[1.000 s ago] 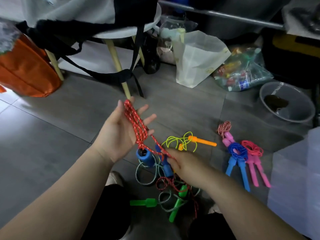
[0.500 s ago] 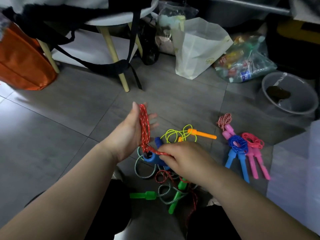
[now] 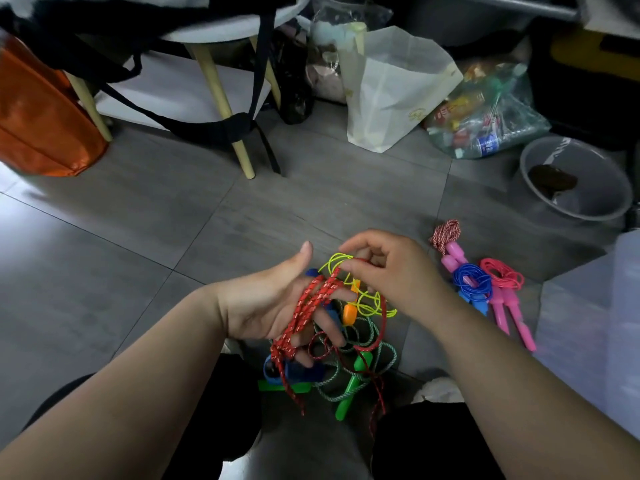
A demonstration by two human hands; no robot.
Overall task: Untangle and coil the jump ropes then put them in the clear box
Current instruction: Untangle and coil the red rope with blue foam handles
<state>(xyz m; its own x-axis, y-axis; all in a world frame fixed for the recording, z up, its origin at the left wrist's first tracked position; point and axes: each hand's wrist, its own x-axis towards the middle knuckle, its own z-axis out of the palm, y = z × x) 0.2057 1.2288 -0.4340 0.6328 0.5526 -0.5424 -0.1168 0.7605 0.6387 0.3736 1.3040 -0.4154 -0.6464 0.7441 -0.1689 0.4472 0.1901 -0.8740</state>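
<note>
Both forearms were bare and ran in from the bottom corners, meeting mid-frame. The left forearm point(image 3: 138, 375) ran up from lower left. The left hand point(image 3: 263, 306) was palm up, tilted toward the right, with its thumb point(image 3: 304, 252) straight and pointing away from the body. Its fingers point(image 3: 325, 323) were straight and spread, slanting down-right, with several loops of the red rope point(image 3: 311, 306) lying across them and hanging below. The right forearm point(image 3: 502, 375) ran up from lower right. The right hand point(image 3: 394, 271) was just right of the left, back to camera, fingers curled. Thumb and index fingertips point(image 3: 349, 265) pinched the red rope at the top of the loops. The hands were close; contact between them couldn't be made out.
</note>
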